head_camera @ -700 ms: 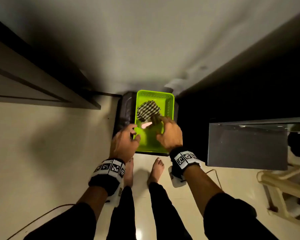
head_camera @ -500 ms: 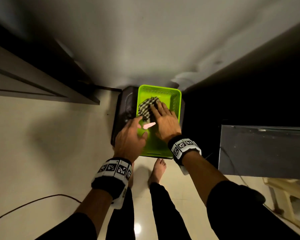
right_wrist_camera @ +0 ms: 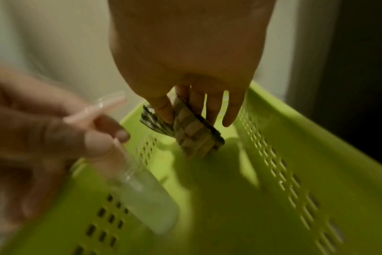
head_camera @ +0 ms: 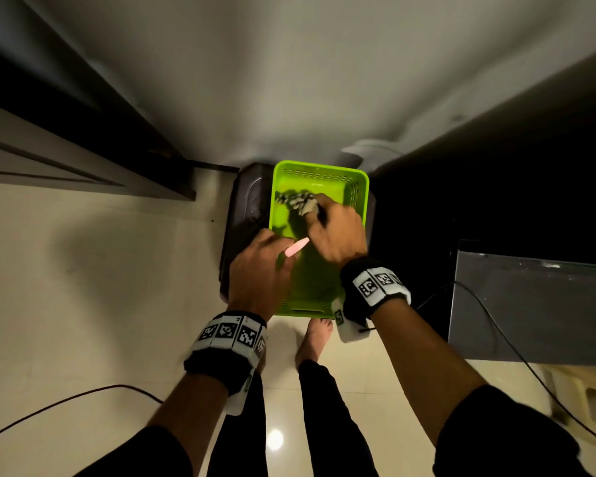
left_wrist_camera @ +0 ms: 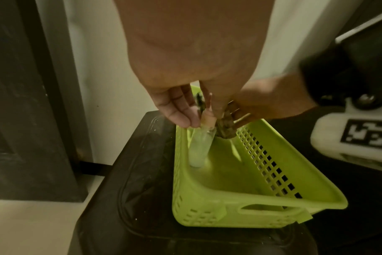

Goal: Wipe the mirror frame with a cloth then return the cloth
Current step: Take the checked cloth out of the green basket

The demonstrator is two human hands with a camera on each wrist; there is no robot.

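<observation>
A lime green plastic basket (head_camera: 356, 191) sits on a dark box by the wall. My right hand (head_camera: 336, 228) pinches a checked black-and-white cloth (head_camera: 295, 200) between thumb and fingers, just above the basket floor; the same cloth (right_wrist_camera: 192, 132) hangs bunched in the right wrist view. My left hand (head_camera: 260, 266) grips a small clear spray bottle (left_wrist_camera: 200, 148) with a pink top (head_camera: 296, 248), tilted into the basket's left side. The mirror frame is not in view.
The dark box (head_camera: 245, 215) under the basket stands in a corner beside a dark door frame (head_camera: 83, 139). A grey glass-topped table (head_camera: 530, 304) is at the right, with cables (head_camera: 496, 325) over it. My bare feet stand on the pale floor (head_camera: 83, 287).
My right hand has closed on the cloth and bunched it up off the basket floor. My left hand has moved further into the basket with the bottle. The head view has moved closer.
</observation>
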